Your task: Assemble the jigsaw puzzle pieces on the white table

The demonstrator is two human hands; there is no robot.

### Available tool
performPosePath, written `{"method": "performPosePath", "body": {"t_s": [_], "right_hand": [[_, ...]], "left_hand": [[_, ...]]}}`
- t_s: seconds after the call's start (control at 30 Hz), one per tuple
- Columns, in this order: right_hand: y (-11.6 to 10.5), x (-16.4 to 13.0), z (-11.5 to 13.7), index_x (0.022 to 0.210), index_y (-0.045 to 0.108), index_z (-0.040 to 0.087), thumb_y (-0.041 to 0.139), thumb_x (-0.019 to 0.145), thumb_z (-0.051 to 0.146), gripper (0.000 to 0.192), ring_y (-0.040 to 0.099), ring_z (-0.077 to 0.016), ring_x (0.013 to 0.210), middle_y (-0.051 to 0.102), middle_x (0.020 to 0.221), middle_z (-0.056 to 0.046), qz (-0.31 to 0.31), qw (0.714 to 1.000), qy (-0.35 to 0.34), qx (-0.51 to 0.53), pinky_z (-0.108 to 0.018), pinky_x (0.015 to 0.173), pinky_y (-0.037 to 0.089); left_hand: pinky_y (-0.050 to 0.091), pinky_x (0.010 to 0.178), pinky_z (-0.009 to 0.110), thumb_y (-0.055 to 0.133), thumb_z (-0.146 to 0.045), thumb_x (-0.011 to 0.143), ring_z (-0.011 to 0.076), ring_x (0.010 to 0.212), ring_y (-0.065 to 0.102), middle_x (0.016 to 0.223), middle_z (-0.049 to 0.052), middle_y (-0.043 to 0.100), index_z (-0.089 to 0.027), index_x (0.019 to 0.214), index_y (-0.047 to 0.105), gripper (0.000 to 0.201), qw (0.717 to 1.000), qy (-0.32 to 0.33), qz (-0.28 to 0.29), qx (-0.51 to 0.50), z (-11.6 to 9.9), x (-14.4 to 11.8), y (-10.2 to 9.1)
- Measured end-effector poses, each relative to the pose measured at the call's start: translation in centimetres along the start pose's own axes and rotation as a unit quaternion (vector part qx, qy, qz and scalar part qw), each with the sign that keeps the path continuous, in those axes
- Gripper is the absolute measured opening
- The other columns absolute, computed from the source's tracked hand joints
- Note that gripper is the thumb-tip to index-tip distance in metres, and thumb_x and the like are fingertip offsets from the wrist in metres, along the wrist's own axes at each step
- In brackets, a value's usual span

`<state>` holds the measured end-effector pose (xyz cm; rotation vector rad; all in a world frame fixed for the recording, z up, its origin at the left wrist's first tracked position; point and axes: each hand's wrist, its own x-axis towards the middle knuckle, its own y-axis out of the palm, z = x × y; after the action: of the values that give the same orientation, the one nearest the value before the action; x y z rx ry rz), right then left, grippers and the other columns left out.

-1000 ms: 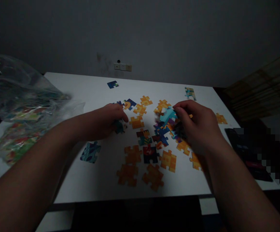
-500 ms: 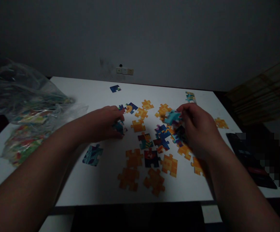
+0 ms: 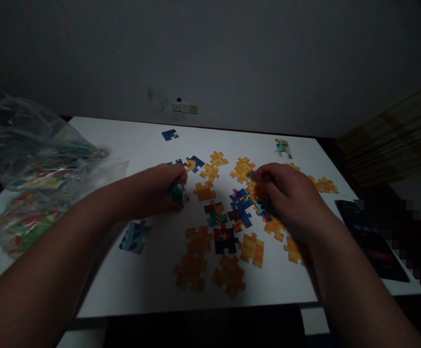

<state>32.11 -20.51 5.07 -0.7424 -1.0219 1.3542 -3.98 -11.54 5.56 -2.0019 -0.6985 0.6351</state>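
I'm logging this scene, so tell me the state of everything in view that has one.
Left hand: curled around a teal piece.
Right hand: fingers curled; grip unclear.
Orange pieces: lying flat, spread out.
Far dark-blue piece: flat, apart from the others.
Clear plastic bags: crumpled, colorful contents inside.
Wall sockets: no plugs visible.
Dark item at right: lying flat, partly pixelated.

Dim overall; shadow dulls the near table (image 3: 148, 285), right fingers (image 3: 268, 169) perhaps blurred

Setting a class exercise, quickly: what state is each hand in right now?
Left hand: closed, holding a teal puzzle piece.
Right hand: curled inward; whether it holds anything cannot be told.
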Motion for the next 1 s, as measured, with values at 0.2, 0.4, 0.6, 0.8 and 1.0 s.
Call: {"method": "performPosePath", "body": {"t_s": [0.2, 0.4, 0.6, 0.8, 1.0], "right_hand": [[0.2, -0.2, -1.1, 0.132, 0.076, 0.026, 0.073, 0.087, 0.026, 0.046, 0.069, -0.0419, 0.126, 0.076, 0.133, -0.015, 0.085, 0.992, -0.089, -0.038, -0.063, 0.109, 0.056], [0.4, -0.3, -0.7, 0.132, 0.075, 0.024, 0.076, 0.084, 0.028, 0.048, 0.072, -0.0384, 0.112, 0.074, 0.12, -0.015, 0.095, 0.993, -0.071, -0.02, -0.061, 0.102, 0.06], [-0.1, -0.4, -0.5, 0.119, 0.082, 0.026, 0.073, 0.087, 0.023, 0.033, 0.077, -0.0296, 0.099, 0.077, 0.125, -0.012, 0.1, 0.992, -0.069, 0.014, -0.047, 0.087, 0.063], [0.4, -0.4, 0.0, 0.106, 0.085, 0.028, 0.083, 0.086, 0.028, 0.02, 0.079, -0.0253, 0.089, 0.084, 0.104, -0.007, -0.145, 0.976, 0.016, 0.163, -0.039, 0.078, 0.065], [2.3, -0.3, 2.4, 0.099, 0.082, 0.028, 0.1, 0.077, 0.032, 0.029, 0.07, -0.0143, 0.059, 0.076, 0.079, 0.002, -0.165, 0.876, 0.104, 0.441, -0.028, 0.058, 0.063]], "left_hand": [[0.048, 0.07, 0.027, 0.073, -0.03, 0.09, 0.0156, 0.082, 0.066, 0.098, -0.001, 0.072, -0.025, 0.106, 0.061, 0.021, 0.985, 0.068, -0.048, -0.151, -1.2, 0.2, 0.1], [0.065, 0.08, 0.032, 0.084, -0.027, 0.084, 0.0177, 0.094, 0.079, 0.112, 0.002, 0.081, -0.025, 0.123, 0.062, 0.045, 0.922, 0.058, -0.049, -0.38, -2.2, 0.4, 0.8], [0.071, 0.083, 0.036, 0.085, -0.019, 0.081, 0.0199, 0.096, 0.084, 0.113, 0.007, 0.084, -0.022, 0.124, 0.063, 0.048, 0.881, 0.046, -0.045, -0.469, -2.8, 0.1, 0.7], [0.068, 0.08, 0.026, 0.091, -0.01, 0.072, 0.0128, 0.083, 0.081, 0.095, 0.0, 0.082, -0.018, 0.109, 0.071, 0.043, 0.824, 0.044, -0.042, -0.563, -3.3, 0.1, 0.5], [0.067, 0.081, 0.025, 0.092, -0.009, 0.073, 0.0129, 0.084, 0.081, 0.096, -0.001, 0.083, -0.018, 0.109, 0.074, 0.042, 0.823, 0.053, -0.032, -0.565, -3.5, 0.2, 0.6]]}}
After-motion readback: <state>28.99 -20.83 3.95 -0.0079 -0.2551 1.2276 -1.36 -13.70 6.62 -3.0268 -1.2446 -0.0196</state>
